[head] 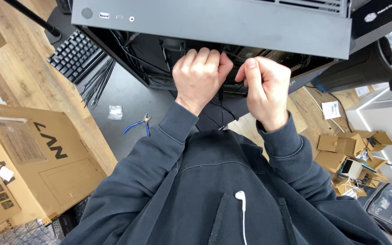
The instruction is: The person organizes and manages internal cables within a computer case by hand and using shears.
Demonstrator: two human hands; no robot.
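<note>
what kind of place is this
Probably a computer-building workbench or workshop: both hands work at cables inside an open dark computer case, with a bundle of black cable ties, blue-handled cutters and cardboard boxes nearby.

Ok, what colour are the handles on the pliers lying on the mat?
Blue handles on the pliers, clearest in the head view.

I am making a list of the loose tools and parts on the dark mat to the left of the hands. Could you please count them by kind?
Pliers with blue handles: 1
Small clear plastic bag: 1
Bundle of black cable ties: 1 (single ties too many to count)
Black keyboard: 1
Total: 4
Both hands, left hand and right hand, are at the black cables of the computer case.
</note>
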